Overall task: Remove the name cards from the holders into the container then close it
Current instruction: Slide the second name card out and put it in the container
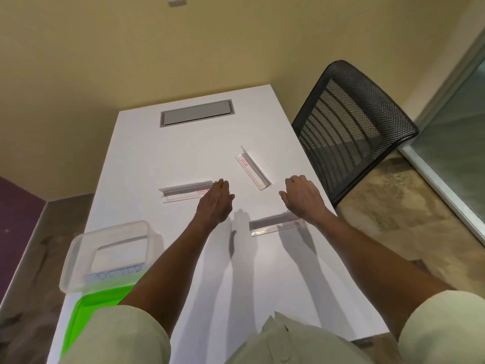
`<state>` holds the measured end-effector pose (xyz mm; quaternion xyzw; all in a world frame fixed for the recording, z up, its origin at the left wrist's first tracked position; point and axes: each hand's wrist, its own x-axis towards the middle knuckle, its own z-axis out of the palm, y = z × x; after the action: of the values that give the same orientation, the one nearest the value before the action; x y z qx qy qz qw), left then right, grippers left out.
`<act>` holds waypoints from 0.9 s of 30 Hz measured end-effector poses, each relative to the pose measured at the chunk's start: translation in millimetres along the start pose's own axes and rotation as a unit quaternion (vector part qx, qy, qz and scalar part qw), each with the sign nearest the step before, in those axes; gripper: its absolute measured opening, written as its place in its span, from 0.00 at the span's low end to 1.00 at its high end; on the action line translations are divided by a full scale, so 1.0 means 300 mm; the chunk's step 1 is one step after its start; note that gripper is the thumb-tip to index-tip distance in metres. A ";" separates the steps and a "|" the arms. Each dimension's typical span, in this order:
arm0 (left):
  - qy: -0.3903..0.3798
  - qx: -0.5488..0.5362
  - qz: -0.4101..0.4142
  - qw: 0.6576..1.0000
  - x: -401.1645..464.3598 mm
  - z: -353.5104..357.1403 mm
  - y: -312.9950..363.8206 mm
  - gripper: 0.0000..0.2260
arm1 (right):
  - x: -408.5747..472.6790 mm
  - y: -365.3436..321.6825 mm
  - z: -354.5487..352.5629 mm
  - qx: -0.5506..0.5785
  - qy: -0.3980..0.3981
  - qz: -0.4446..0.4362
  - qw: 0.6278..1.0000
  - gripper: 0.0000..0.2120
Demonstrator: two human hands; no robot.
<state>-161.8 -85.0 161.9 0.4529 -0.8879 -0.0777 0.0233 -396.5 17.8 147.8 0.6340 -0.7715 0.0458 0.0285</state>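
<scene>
Both hands hang relaxed and hold nothing: the left hand (215, 199) at the left holder (183, 192), the right hand (304, 197) above the near holder (275, 224). A third holder (253, 168) lies at 12 o'clock on the tabletop (147, 158). Best to steady one holder, slide its card out sideways, then carry it to the clear container (110, 256) at 8 o'clock beside its green lid (97, 303).

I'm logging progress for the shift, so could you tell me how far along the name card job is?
Barely started. Done: nothing; the clear container sits open, no cards visible inside, its green lid beside it. In hand: the left hand reaches the left holder; the right hand hovers. Left: the far holder and near holder, then closing.
</scene>
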 end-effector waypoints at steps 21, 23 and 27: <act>-0.146 -0.257 -0.291 0.910 0.108 0.209 0.097 0.17 | 0.049 0.215 0.212 0.117 -0.188 0.176 0.959 0.14; -0.155 -0.262 -0.308 0.901 0.115 0.217 0.105 0.16 | 0.061 0.215 0.220 0.134 -0.199 0.190 0.952 0.13; -0.179 -0.295 -0.343 0.874 0.108 0.239 0.120 0.11 | 0.084 0.208 0.224 0.164 -0.225 0.234 0.932 0.07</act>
<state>-217.8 -82.1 95.8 0.6795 -0.6016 -0.4188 -0.0313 -461.7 -2.0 81.3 0.4249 -0.8661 0.0332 -0.2610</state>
